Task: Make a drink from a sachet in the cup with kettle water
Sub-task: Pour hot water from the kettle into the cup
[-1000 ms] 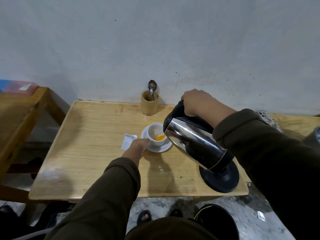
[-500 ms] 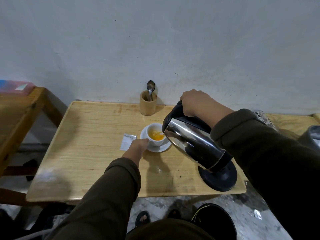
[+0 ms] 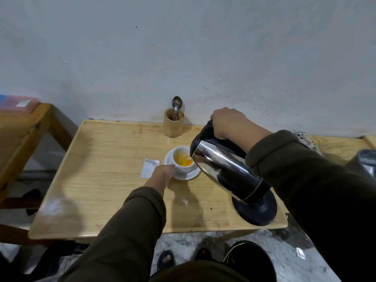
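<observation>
No text can be read anywhere: the white sachet (image 3: 150, 168) lying on the bench (image 3: 105, 180) at nine o'clock of the cup (image 3: 181, 161) carries a faint dark line of print, too small to make out.

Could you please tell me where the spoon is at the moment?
In the head view, the spoon stands bowl-up in the wooden holder at the table's far edge against the wall, just behind the cup.

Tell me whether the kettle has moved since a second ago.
No. The kettle stays tilted over the cup, spout at the same spot relative to its base.
</observation>
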